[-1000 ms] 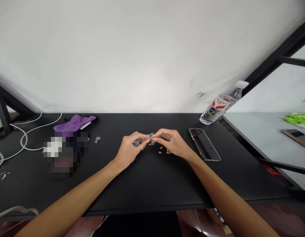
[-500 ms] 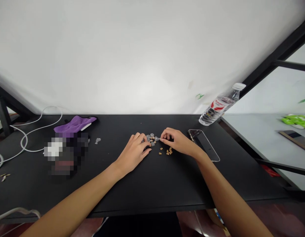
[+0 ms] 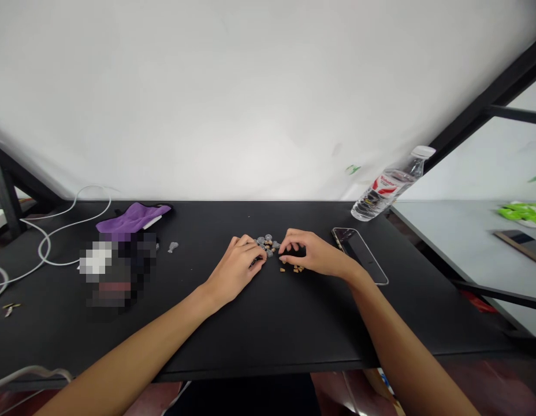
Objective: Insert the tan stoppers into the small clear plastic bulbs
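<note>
I'm resting the left hand [image 3: 237, 266], fingers curled, beside clear pieces [image 3: 268, 238] at frame centre; I can't tell its grip. Right hand's [image 3: 309, 251] thumb and forefinger are parting narrowly above tan bits [image 3: 282, 270].

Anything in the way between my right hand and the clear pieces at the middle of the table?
Nothing visible stands between the right hand and the nearest clear pieces. The left hand partly covers the cluster's left side. The separate tan bits lie nearer you, outside that gap.
</note>
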A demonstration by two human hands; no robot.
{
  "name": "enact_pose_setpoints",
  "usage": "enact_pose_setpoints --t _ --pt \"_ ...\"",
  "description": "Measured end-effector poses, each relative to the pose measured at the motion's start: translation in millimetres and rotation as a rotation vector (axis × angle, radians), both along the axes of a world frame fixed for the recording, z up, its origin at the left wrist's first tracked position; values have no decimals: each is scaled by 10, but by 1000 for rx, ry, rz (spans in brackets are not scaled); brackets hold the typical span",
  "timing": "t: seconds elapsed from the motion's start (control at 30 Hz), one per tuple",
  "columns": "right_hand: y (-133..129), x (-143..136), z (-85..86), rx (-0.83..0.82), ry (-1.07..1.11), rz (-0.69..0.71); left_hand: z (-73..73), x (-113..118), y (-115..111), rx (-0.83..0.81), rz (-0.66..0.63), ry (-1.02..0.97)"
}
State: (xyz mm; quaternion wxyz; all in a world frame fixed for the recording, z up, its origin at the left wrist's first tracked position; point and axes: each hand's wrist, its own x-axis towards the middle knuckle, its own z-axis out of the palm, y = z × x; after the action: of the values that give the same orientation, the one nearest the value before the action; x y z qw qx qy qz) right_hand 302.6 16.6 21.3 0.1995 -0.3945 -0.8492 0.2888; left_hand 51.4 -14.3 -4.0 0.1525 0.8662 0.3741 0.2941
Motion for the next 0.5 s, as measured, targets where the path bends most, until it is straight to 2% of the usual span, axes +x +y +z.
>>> enact_pose_setpoints --t 0.2,0.37,0.5 --pt "-47 -104 37 -46 142 -26 49 11 -39 62 -13 -183" --pt "-125 -254 47 -176 261 -43 45 45 -59 148 -36 -245" --pt "-134 -265 24 -196 334 -40 58 30 -33 158 -63 -293"
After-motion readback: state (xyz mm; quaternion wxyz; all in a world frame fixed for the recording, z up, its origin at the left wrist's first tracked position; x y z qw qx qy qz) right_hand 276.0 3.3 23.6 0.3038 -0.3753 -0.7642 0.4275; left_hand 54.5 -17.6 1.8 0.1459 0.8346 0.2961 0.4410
